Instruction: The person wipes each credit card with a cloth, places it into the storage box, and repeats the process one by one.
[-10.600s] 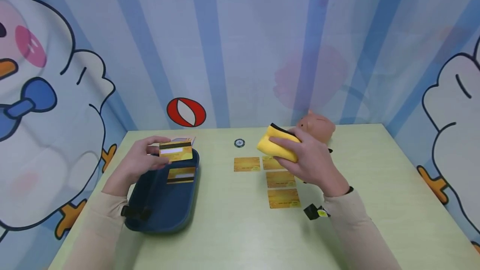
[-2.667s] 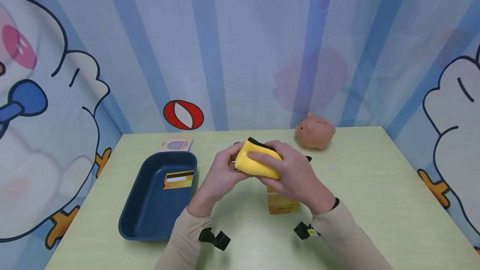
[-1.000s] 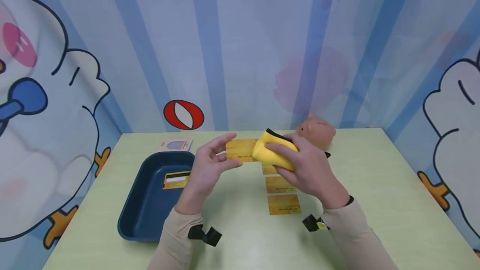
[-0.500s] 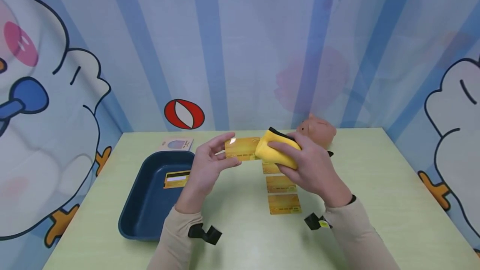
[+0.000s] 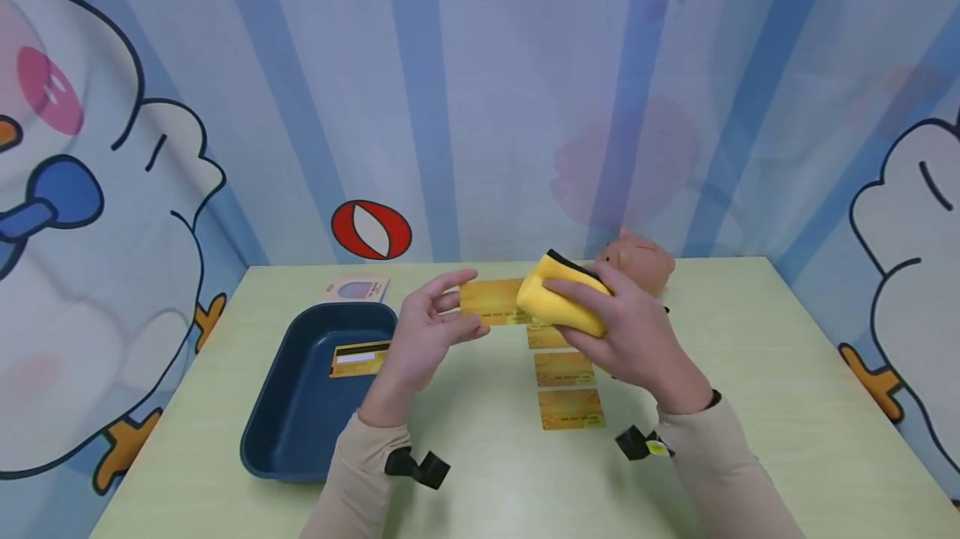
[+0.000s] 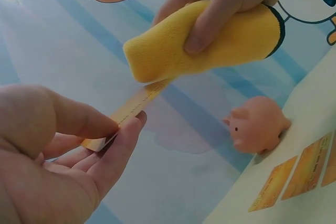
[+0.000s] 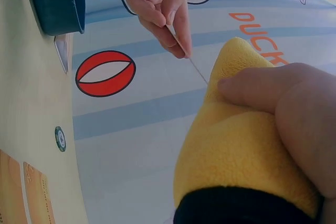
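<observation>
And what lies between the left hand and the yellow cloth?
The head view shows a gold card, pinched by the left hand and reaching the yellow cloth.

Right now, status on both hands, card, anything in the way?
Left hand pinching gold card, off the table. Right hand gripping yellow cloth, which hides card's other end. No obstruction seen.
</observation>
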A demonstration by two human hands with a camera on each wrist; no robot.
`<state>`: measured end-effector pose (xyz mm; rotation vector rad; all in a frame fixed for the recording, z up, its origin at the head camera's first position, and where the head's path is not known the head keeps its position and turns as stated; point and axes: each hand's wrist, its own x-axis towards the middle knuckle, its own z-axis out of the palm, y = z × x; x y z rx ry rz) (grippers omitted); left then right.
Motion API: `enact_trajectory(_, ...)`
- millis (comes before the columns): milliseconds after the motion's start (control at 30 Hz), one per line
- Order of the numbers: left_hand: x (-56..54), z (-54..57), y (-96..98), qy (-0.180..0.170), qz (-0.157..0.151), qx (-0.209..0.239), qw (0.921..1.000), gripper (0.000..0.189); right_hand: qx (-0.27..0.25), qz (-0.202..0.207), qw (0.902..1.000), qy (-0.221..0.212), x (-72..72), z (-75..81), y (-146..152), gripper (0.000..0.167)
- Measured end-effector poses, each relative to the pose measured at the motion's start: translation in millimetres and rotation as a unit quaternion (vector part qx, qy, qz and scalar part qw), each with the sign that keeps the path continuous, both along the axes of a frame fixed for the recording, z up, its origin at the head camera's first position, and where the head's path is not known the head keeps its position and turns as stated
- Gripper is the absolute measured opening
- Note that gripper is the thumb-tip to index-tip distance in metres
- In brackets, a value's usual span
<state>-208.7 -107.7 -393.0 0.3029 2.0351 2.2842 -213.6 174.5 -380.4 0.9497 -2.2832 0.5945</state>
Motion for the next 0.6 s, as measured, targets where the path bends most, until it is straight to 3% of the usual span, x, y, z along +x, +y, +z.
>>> enact_trajectory(200, -3.2, -7.5, 7.2, -0.025, 0.012, -0.004, 0.9996, 0.057, -0.001, -0.001, 1.0, -0.003, 0.5, 0.9, 0.9, 0.052)
enact_trajectory(600, -6.1, -18.3, 20.4, -0.022, 0.053, -0.03, 0.9979, 0.032, -0.008, -0.006, 0.9999, 0.001, -0.5, 2.4, 3.7, 0.051)
